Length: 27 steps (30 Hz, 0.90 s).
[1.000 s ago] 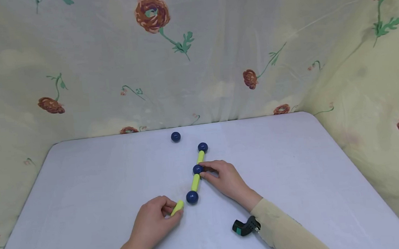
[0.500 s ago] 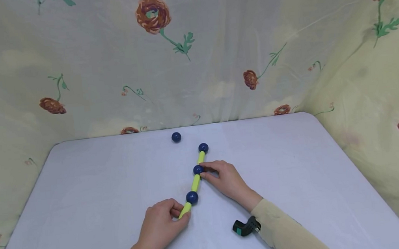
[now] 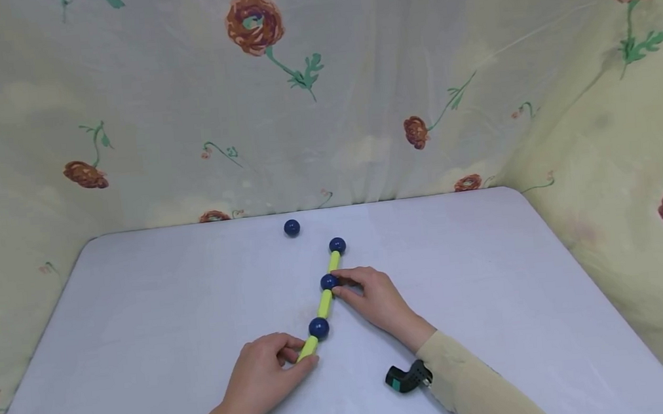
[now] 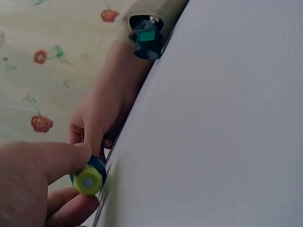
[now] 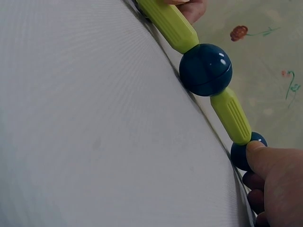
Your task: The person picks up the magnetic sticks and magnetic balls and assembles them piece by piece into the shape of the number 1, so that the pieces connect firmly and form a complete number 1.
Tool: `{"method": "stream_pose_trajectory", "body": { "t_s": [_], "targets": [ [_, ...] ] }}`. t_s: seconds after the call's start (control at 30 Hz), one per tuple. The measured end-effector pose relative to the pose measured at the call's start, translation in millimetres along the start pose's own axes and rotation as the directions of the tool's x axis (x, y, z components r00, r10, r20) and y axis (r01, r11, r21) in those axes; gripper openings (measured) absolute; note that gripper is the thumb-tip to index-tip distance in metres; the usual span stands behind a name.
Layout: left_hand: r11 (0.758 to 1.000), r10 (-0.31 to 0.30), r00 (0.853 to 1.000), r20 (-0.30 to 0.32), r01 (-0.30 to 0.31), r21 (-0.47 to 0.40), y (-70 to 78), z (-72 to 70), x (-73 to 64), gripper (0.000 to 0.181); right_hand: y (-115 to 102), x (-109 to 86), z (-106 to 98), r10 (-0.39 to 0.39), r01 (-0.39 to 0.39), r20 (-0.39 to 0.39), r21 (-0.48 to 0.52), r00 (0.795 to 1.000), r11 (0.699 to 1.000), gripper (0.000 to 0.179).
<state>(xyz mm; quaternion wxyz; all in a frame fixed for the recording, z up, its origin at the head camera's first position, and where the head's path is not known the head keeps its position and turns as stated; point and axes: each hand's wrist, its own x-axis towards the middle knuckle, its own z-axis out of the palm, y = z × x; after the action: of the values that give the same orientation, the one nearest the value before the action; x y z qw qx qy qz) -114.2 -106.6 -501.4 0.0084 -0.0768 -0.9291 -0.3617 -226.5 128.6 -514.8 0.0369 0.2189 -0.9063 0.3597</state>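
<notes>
The left hand (image 3: pixel 263 374) pinches the near yellow-green rod (image 3: pixel 308 349) between thumb and fingers; the rod's far end juts past the grip and touches the near blue ball (image 3: pixel 319 328), while the left wrist view shows its other end facing the camera, a pale disc at its centre; the right hand (image 3: pixel 377 298) pinches the middle blue ball (image 3: pixel 329 281) from its right side, thumb on the near side and fingers beyond; the middle rod (image 3: pixel 325 304) joins these two balls, and the far rod (image 3: pixel 334 260) runs on to the far blue ball (image 3: pixel 337 245), all in one slanting line over the white table (image 3: pixel 168 300); a separate blue ball (image 3: pixel 292 227) lies near the table's back edge, beyond both hands.
</notes>
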Motion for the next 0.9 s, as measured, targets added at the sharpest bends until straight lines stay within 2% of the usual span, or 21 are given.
{"method": "stream_pose_trajectory", "body": {
  "t_s": [0.17, 0.43, 0.6, 0.9],
  "targets": [
    [0.999, 0.008, 0.999, 0.04, -0.007, -0.039, -4.4, -4.6, -0.7, 0.028, -1.5, 0.4, 0.1, -0.004, 0.004, 0.0, 0.007, 1.0, 1.0, 0.034],
    [0.999, 0.007, 0.999, 0.04, -0.005, -0.034, -4.7, -3.5, 0.3, 0.024, 0.8, -3.9, -0.2, -0.018, 0.018, -0.041, -0.006, 0.999, 1.0, 0.036],
    [0.999, 0.004, 0.999, 0.043, -0.003, -0.034, -5.1, -3.1, 0.7, 0.024, -1.9, -16.4, -1.7, -0.014, 0.016, -0.077, 0.023, 0.997, 1.0, 0.032],
    [0.999, 0.022, 1.0, 0.02, -0.021, -0.034, -5.6, -3.5, 1.1, 0.024, -19.0, -38.5, -2.2, -0.103, 0.102, 0.012, 0.087, 0.995, 0.991, 0.029]
  ]
}}
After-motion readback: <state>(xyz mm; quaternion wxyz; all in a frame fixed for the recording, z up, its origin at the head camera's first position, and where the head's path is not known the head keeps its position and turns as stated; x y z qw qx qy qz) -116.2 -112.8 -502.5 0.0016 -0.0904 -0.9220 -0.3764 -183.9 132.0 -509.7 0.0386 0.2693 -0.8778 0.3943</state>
